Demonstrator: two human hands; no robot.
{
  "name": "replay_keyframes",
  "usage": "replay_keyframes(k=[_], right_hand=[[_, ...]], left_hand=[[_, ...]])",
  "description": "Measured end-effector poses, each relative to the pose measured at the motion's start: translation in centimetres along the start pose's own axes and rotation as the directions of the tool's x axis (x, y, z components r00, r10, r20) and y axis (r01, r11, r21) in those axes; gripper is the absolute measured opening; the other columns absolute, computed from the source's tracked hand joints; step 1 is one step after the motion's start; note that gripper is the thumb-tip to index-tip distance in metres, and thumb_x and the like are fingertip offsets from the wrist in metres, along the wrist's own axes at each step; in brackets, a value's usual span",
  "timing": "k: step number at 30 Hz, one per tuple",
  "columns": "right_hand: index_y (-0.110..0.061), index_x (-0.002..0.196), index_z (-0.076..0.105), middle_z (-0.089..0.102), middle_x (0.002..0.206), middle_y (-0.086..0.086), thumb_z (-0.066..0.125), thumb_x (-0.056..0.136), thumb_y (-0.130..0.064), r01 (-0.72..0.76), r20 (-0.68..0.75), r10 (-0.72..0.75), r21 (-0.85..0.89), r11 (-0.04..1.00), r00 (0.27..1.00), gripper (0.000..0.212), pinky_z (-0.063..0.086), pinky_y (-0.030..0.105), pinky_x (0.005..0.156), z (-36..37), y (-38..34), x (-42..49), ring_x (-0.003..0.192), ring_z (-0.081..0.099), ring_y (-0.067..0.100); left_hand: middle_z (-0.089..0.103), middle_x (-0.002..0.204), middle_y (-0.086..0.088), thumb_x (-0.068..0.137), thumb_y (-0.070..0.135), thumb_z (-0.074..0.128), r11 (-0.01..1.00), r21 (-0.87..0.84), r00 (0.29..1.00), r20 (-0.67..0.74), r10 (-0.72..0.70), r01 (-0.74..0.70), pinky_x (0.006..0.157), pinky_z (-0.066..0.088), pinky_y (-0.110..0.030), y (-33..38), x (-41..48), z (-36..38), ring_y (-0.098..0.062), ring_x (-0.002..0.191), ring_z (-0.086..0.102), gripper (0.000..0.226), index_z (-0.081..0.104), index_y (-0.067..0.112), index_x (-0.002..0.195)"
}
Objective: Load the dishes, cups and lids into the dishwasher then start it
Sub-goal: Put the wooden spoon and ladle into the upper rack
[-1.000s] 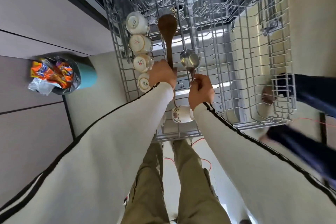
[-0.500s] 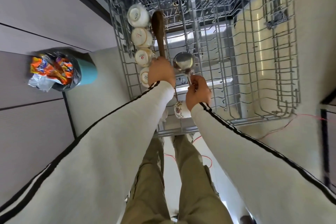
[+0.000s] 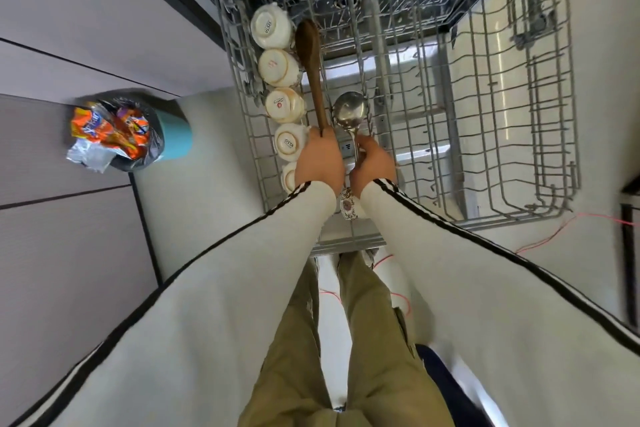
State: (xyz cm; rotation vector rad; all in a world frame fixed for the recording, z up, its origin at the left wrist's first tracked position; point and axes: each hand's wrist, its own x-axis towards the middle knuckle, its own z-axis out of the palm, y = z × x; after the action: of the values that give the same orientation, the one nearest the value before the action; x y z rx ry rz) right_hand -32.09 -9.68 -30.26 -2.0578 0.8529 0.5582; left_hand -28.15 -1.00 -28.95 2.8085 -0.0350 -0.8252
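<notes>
The dishwasher's upper wire rack (image 3: 540,135) is pulled out below me. A row of several white cups (image 3: 278,68) stands upside down along its left side. My left hand (image 3: 320,163) grips the handle of a brown wooden spoon (image 3: 310,59), which lies along the rack just right of the cups. My right hand (image 3: 372,163) holds the handle of a steel ladle (image 3: 349,111), bowl forward, over the rack's middle. A patterned cup (image 3: 348,204) lies on its side near the front, between my wrists.
A teal bin (image 3: 176,135) lined with a black bag and stuffed with orange wrappers (image 3: 107,132) stands on the floor at the left. Grey cabinet fronts (image 3: 69,28) run along the left. A red cable (image 3: 561,229) trails on the floor at the right. A dark blue shape (image 3: 446,388) sits by my right leg.
The wooden spoon has swung left and now lies close beside the cups. The ladle has come slightly left with it. The person in dark sleeves at the right is gone from view.
</notes>
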Motion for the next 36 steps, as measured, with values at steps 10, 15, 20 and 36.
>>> replay_keyframes(k=[10,15,20,36], right_hand=[[-0.023,0.135,0.057,0.063,0.128,0.002,0.043,0.088,0.008,0.021,-0.085,-0.014,0.076,0.997,0.996,0.058,0.048,0.025,0.091,-4.3,0.7,-4.0,0.114,0.061,0.019],[-0.029,0.139,0.053,0.056,0.139,0.004,0.044,0.089,0.008,0.123,-0.053,-0.126,-0.064,0.99,0.991,0.063,0.044,0.025,0.086,-6.0,-1.8,-8.6,0.118,0.059,0.025],[-0.025,0.135,0.052,0.058,0.132,0.002,0.047,0.092,-0.008,0.355,0.134,-0.335,-0.174,0.919,0.933,0.047,0.048,0.037,0.098,-4.3,-6.5,-13.9,0.117,0.058,0.025],[-0.01,0.147,0.042,0.033,0.157,0.011,0.043,0.099,-0.018,0.579,0.048,-0.617,-0.409,0.705,0.786,0.048,0.019,0.034,0.12,11.6,-28.6,-17.5,0.146,0.026,0.025]], left_hand=[[0.044,0.134,-0.011,0.088,0.009,0.059,0.977,-0.07,0.977,0.054,0.206,-0.202,0.082,0.055,-0.045,-1.9,-6.4,-3.1,-0.03,0.104,0.057,0.047,0.051,0.007,0.134],[0.046,0.136,-0.008,0.094,0.017,0.054,0.957,-0.034,0.957,-0.039,0.288,-0.289,0.092,0.051,-0.041,-4.2,-11.1,-5.7,-0.026,0.117,0.048,0.044,0.048,0.009,0.137],[0.045,0.144,-0.009,0.092,0.017,0.054,0.954,0.041,0.942,-0.152,0.299,-0.297,0.108,0.037,-0.036,-7.4,-14.1,-8.7,-0.026,0.131,0.039,0.048,0.046,0.01,0.139],[0.002,0.166,-0.006,0.103,0.037,0.036,0.972,0.147,0.937,-0.275,0.217,-0.182,0.124,0.005,-0.042,-31.4,-8.9,-26.4,-0.023,0.153,0.0,0.065,0.011,0.012,0.157]])
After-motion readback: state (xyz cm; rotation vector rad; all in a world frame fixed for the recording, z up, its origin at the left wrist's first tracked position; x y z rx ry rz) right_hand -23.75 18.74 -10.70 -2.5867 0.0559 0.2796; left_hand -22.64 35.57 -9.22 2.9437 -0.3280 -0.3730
